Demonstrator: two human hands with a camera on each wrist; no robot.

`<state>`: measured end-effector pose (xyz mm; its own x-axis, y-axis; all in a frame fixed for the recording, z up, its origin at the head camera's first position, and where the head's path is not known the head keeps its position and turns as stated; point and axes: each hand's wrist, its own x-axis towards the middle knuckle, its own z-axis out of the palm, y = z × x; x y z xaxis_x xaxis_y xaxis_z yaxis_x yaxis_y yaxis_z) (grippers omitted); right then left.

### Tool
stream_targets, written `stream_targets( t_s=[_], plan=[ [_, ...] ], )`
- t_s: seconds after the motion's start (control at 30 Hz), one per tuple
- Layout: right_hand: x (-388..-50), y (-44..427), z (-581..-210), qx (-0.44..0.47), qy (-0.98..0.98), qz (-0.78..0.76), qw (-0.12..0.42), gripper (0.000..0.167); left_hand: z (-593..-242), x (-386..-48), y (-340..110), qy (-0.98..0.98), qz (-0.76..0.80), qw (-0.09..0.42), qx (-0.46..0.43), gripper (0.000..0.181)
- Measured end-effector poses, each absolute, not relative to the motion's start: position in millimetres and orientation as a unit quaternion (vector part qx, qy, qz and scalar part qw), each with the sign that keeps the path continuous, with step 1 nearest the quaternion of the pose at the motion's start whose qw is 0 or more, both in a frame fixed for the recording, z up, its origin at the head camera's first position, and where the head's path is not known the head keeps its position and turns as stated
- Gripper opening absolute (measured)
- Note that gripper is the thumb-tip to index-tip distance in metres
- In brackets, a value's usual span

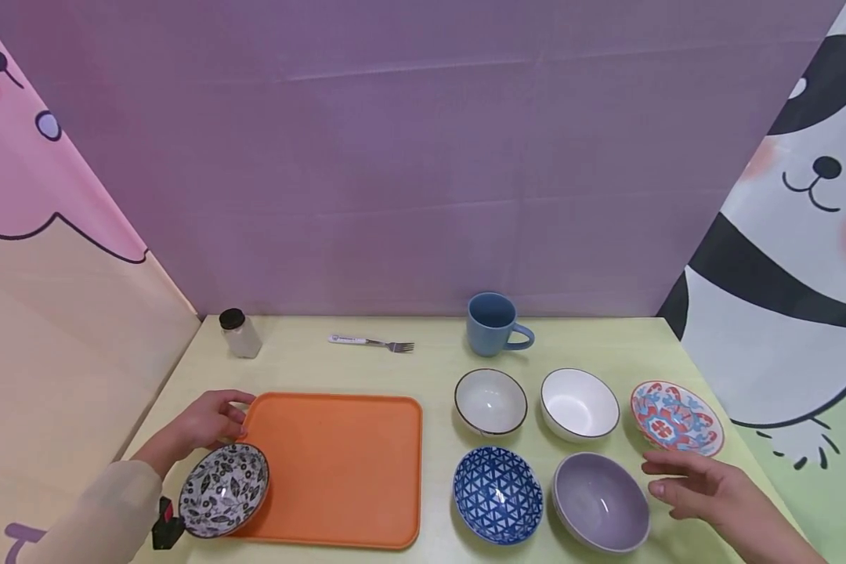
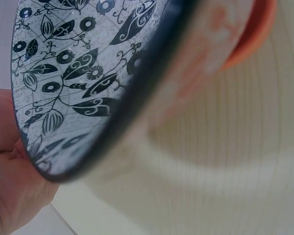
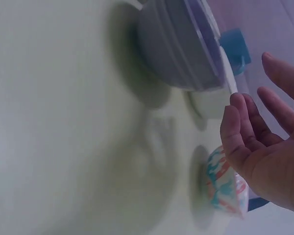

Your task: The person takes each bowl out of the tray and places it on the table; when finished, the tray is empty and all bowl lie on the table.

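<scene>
My left hand (image 1: 215,419) lies at the upper left corner of the orange tray (image 1: 338,470), its fingers loosely bent by the tray's edge. Just in front of it, a bowl with black-and-white leaf pattern (image 1: 224,489) overlaps the tray's left edge; in the left wrist view this bowl (image 2: 83,73) hides part of the hand (image 2: 14,191). Whether they touch is unclear. Over the right side, my right hand (image 1: 708,489) hovers with relaxed fingers, holding nothing. Nearest to it are a purple bowl (image 1: 601,501) and a red-and-blue patterned bowl (image 1: 677,419).
A blue patterned bowl (image 1: 497,495), a dark-rimmed white bowl (image 1: 490,401) and a white bowl (image 1: 580,403) stand right of the tray. Behind are a blue mug (image 1: 489,325), a fork (image 1: 371,342) and a black-lidded jar (image 1: 241,334). Fabric walls border the table.
</scene>
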<state>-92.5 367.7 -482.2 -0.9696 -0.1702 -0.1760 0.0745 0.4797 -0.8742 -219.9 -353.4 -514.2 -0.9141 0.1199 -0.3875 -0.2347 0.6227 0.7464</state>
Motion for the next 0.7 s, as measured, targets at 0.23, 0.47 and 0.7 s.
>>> stream_targets(
  t_s=[0.23, 0.47, 0.7],
  plan=[
    [-108.8, 336.3, -450.6, -0.063, 0.862, -0.497, 0.069, 0.037, -514.4, -219.4, -355.9, 0.877, 0.435, 0.203, -0.032, 0.056],
    [-135.5, 284.6, -424.2, -0.098, 0.849, -0.511, 0.093, 0.045, -517.5, -217.7, -357.0, 0.874, 0.440, 0.202, -0.033, 0.055],
    [-162.2, 221.3, -411.6, -0.164, 0.813, -0.543, 0.133, 0.044, -516.1, -219.1, -356.8, 0.871, 0.445, 0.205, -0.024, 0.056]
  ],
)
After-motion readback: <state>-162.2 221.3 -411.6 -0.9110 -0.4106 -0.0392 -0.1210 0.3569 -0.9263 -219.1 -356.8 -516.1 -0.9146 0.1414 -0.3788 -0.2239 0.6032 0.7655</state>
